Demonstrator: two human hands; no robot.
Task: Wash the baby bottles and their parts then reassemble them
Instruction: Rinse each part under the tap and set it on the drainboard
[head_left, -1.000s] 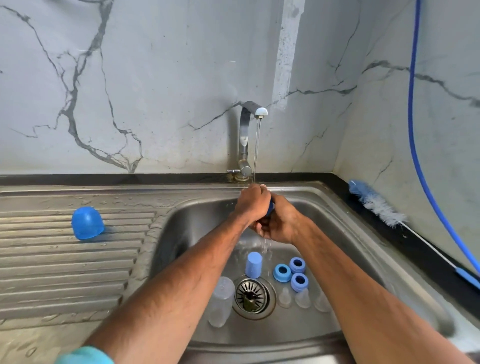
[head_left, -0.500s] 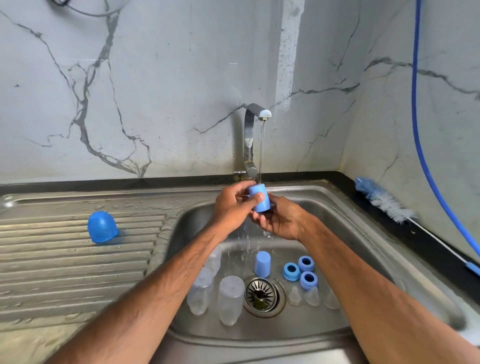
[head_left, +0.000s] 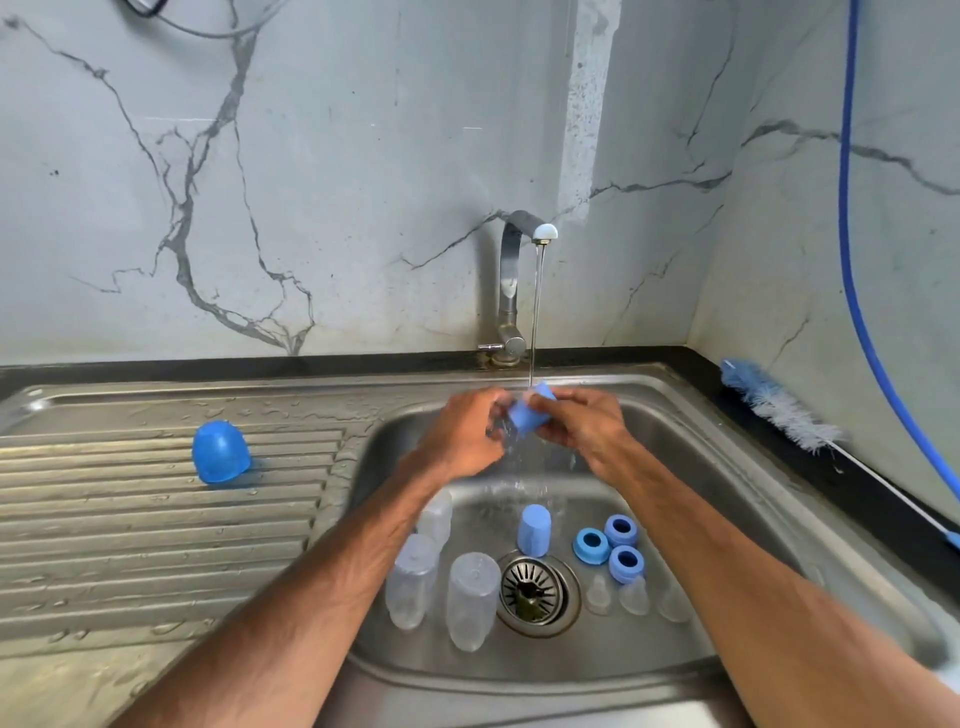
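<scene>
Cap in hand: the blue cap (head_left: 530, 413) sits tilted between both sets of fingers, directly under the stream (head_left: 536, 312) from the tap (head_left: 511, 280).
Left hand: your left hand (head_left: 462, 436) curls its fingers (head_left: 491, 400) round the cap's left end, pinching it.
Right hand: your right hand (head_left: 584, 431) pinches the other end, its fingers (head_left: 569, 397) bent over it.
Below your fingers: a second cap (head_left: 534, 530), blue rings (head_left: 621, 531), clear teats (head_left: 634, 595) and bottles (head_left: 470, 605) stand in the basin (head_left: 727, 519) around the drain (head_left: 532, 592).
Left of your fingers: a third cap (head_left: 221, 452) rests well apart on the ribbed surface (head_left: 130, 519).
Risk: the wet cap could, by my judgement, slip free and drop onto the parts beneath, toppling a bottle or knocking a teat toward the drain.
Cause: a light two-sided pinch on slick plastic while water pushes down on it.
Second risk: water striking the tilted cap may splash past the basin.
</scene>
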